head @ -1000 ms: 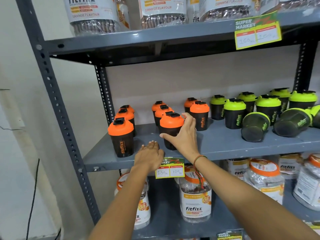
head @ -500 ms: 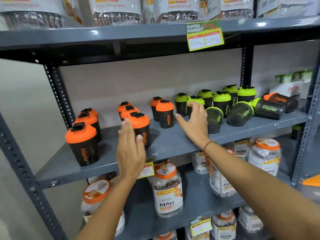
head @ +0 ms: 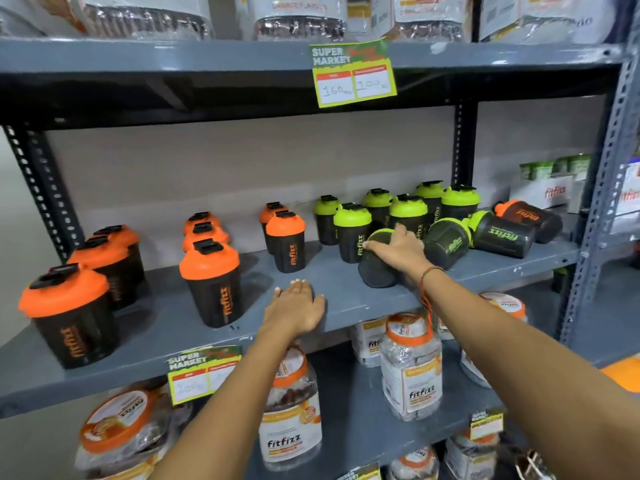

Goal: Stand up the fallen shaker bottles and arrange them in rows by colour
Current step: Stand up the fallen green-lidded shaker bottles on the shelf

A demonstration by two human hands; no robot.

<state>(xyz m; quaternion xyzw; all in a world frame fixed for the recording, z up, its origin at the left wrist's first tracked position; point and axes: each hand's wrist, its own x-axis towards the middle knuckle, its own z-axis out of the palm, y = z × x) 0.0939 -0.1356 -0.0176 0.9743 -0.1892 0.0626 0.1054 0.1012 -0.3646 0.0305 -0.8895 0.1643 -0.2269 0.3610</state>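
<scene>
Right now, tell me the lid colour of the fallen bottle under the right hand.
Lime green, in the head view: fallen bottle, right hand.

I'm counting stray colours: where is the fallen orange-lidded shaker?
The orange shaker lies on its side at the far right of the middle shelf, behind a fallen green shaker, near the right upright.

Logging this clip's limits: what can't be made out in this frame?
- Head view: right hand covers the fallen green shaker; closed grip unconfirmed.
- Fallen orange shaker: lid mostly hidden behind a green one.
- Lower price tag: figures blurred.
- Top-shelf jars: cut by the frame edge.
</scene>
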